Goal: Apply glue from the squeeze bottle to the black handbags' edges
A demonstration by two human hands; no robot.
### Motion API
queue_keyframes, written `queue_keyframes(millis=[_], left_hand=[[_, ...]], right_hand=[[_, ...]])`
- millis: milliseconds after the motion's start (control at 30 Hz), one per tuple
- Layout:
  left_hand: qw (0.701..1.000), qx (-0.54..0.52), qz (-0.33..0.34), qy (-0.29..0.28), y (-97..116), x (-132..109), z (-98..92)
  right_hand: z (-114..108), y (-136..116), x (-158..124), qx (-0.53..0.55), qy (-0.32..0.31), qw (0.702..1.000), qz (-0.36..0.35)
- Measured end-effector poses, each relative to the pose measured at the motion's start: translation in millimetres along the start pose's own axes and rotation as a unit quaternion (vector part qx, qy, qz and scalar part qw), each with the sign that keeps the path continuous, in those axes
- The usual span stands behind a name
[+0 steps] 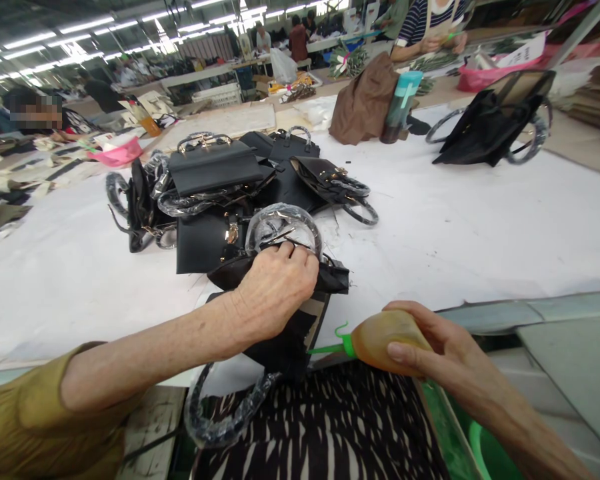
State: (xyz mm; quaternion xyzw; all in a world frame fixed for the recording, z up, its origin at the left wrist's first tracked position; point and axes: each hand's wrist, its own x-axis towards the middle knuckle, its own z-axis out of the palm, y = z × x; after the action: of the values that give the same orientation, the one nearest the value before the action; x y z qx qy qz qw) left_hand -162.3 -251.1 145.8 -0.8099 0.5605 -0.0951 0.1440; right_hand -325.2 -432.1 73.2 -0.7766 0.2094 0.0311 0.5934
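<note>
My right hand (430, 347) is wrapped round a squeeze bottle (387, 340) of amber liquid. Its green nozzle points left, with the tip close to the edge of a black handbag (290, 340) at the table's front edge. My left hand (283, 287) is closed on the upper part of that bag; the fingertips are hidden behind the knuckles. One plastic-wrapped handle (230, 423) hangs down towards my lap, and another wrapped handle (285, 217) stands up just beyond my left hand.
A heap of black handbags (215, 167) lies beyond my left hand on the white-covered table (430, 220). Another black bag (495, 120) stands at the right. Further back are a brown cloth bag (363, 100), a blue-lidded bottle (403, 107) and a person in a striped top (430, 30).
</note>
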Motion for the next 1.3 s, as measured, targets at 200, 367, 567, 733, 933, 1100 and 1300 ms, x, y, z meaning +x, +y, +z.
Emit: queue_keyframes(millis=[200,367,567,733,933,1100,1300], left_hand=[[1.000,-0.001,-0.008,-0.026,1,0,-2.3],[1.000,0.001,-0.010,-0.030,0,-1,-3.4],[1.000,-0.003,-0.006,-0.025,-1,0,-3.7],[1.000,-0.005,-0.004,-0.031,1,0,-3.0],[1.000,0.006,-0.002,-0.017,2,-2,-0.6],[1.000,0.019,0.004,0.016,2,-3,2.4],[0.999,0.023,0.009,0.024,2,-2,2.3]], right_hand=[[3,2,4,-0.085,0.078,0.993,-0.008],[7,6,8,-0.129,0.133,0.983,-0.010],[8,6,2,-0.134,0.129,0.983,-0.006],[5,4,-8,-0.065,0.046,0.997,0.010],[6,1,-10,-0.006,0.021,1.000,0.015],[6,-1,-11,0.012,-0.026,0.999,0.016],[5,13,-21,0.080,-0.029,0.994,0.074]])
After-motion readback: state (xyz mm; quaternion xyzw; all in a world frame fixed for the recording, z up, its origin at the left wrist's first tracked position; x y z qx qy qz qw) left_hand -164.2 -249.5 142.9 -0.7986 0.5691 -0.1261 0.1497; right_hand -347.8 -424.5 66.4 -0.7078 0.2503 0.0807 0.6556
